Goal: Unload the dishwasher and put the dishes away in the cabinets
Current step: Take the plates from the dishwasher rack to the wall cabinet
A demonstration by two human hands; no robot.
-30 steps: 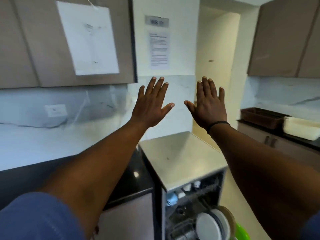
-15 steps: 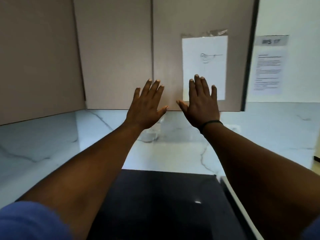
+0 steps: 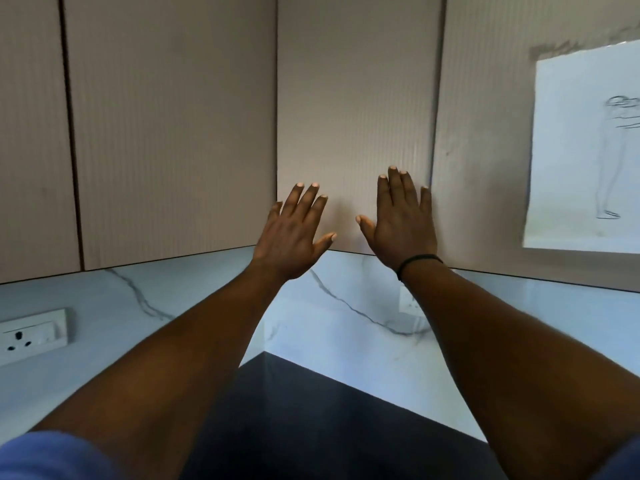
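My left hand (image 3: pixel 292 233) and my right hand (image 3: pixel 401 220) are both raised side by side, fingers spread, holding nothing. They hover in front of the lower part of a closed beige upper cabinet door (image 3: pixel 353 116) in the corner. I cannot tell whether the fingertips touch the door. A black band circles my right wrist. The dishwasher and the dishes are out of sight.
More closed cabinet doors (image 3: pixel 166 126) run along the left wall. A paper sheet with a sketch (image 3: pixel 585 150) is taped on the right door. Below are a marble backsplash (image 3: pixel 346 306), a wall socket (image 3: pixel 31 336) at left, and a dark countertop (image 3: pixel 311 420).
My view has swung left from the open dishwasher to the corner cabinets. The hands stayed raised and spread, and are now closer to the cabinet door.
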